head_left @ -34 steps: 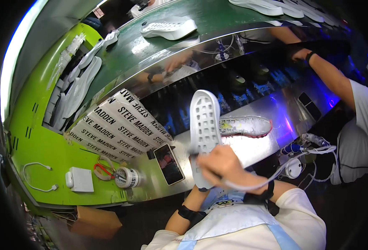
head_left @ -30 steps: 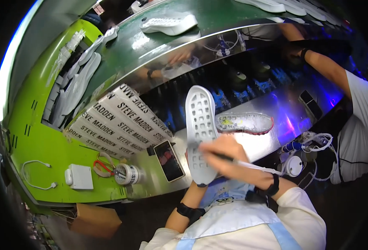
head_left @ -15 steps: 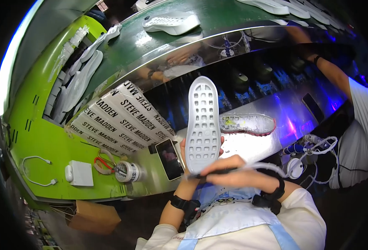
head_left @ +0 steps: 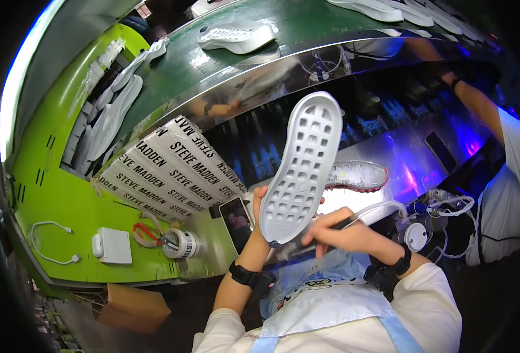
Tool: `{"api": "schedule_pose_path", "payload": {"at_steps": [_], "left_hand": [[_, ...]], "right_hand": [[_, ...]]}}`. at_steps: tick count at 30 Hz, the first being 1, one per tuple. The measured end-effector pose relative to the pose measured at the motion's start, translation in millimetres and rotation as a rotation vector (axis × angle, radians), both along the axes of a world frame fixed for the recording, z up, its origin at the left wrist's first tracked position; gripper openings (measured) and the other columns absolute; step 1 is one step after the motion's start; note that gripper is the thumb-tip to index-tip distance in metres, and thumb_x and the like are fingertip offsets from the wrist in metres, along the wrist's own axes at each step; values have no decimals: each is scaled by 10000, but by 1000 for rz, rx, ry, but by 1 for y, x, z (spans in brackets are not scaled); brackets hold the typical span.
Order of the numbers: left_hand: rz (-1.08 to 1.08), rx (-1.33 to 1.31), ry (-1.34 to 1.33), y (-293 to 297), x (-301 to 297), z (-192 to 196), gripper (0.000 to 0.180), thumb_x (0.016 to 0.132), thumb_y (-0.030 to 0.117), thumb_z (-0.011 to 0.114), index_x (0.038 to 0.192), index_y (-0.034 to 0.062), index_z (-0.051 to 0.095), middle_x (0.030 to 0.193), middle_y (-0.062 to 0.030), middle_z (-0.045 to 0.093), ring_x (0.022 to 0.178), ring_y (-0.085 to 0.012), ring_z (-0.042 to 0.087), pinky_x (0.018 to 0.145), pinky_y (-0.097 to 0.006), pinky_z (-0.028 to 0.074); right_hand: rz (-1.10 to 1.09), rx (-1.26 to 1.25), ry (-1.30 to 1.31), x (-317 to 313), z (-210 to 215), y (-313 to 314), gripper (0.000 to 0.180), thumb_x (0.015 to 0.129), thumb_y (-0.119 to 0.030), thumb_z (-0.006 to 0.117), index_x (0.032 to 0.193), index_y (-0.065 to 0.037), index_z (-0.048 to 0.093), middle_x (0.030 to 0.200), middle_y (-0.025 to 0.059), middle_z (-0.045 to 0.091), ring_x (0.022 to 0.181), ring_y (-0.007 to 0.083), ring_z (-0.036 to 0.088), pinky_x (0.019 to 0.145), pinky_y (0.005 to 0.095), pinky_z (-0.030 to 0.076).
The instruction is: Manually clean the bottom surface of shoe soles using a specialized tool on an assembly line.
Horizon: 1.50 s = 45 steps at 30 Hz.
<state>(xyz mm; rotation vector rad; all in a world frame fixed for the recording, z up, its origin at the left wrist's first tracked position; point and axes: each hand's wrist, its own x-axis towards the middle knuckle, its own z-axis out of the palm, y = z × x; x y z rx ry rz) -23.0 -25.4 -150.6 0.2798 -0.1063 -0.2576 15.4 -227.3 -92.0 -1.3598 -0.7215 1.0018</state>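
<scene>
My left hand (head_left: pixel 259 203) is closed round a white shoe sole (head_left: pixel 302 165); its palm is hidden behind it. The sole stands tilted, its side with rows of square hollows facing up. A small dark mark (head_left: pixel 275 243) shows at its lower end. My right hand (head_left: pixel 348 235) grips a slim black pen-like tool (head_left: pixel 346 222), just right of the sole's lower end and apart from it. From the tool a pale tube (head_left: pixel 380 207) leads off right. Behind the sole, a grey shoe bottom with a red edge (head_left: pixel 360 176) lies on the metal surface, partly covered.
A printed white box (head_left: pixel 172 170) stands left, with a phone (head_left: pixel 236 222), tape roll (head_left: pixel 180 243) and orange-handled pliers (head_left: pixel 146 234) nearby. A white round-topped pot (head_left: pixel 416 238) and cables sit right. Another sole (head_left: pixel 236 38) lies on the green belt (head_left: pixel 307 23). A co-worker's arm (head_left: pixel 477 103) reaches in.
The sole has shifted up and right and now leans right. My right hand has moved right, away from the sole's lower end, with the pen-like tool still in it.
</scene>
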Motion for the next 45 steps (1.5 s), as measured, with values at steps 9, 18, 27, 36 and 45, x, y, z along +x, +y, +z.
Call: {"api": "schedule_pose_path", "payload": {"at_steps": [9,18,27,36,45], "left_hand": [[-82,353,307,-8,9,26,725,824,424,489,1376,-42,431,1329,-276,513,1141,-378,582,1018,-455,448],[-275,767,625,-18,7,73,537,840,383,601,1256,44,588,1156,-112,653,968,-193,647,868,-300,499],[-261,807,621,5,-6,57,529,847,384,597,1252,43,595,1117,-90,654,958,-162,632,848,-270,489],[-25,-9,230,-23,-39,-10,784,819,449,514,1437,-3,349,1390,-277,443,1242,-491,457,987,-572,451],[227,132,114,-23,-41,56,752,888,525,366,1432,5,347,1302,-315,494,1068,-500,572,816,-572,537]], "right_hand": [[95,186,-445,16,36,-4,136,850,-65,607,937,1,687,863,113,686,806,223,663,732,304,519],[203,265,-567,36,14,-17,124,882,-51,597,960,8,675,935,111,676,842,232,657,754,320,512],[160,55,-415,55,-6,-49,135,902,-83,619,942,11,707,990,111,682,864,164,663,770,287,520],[-721,252,-927,74,8,-27,133,814,-38,626,907,29,694,851,132,694,621,158,618,529,278,476],[-247,510,-1088,-21,13,-26,109,770,-109,685,851,-51,729,864,119,687,592,195,583,561,300,480]]}}
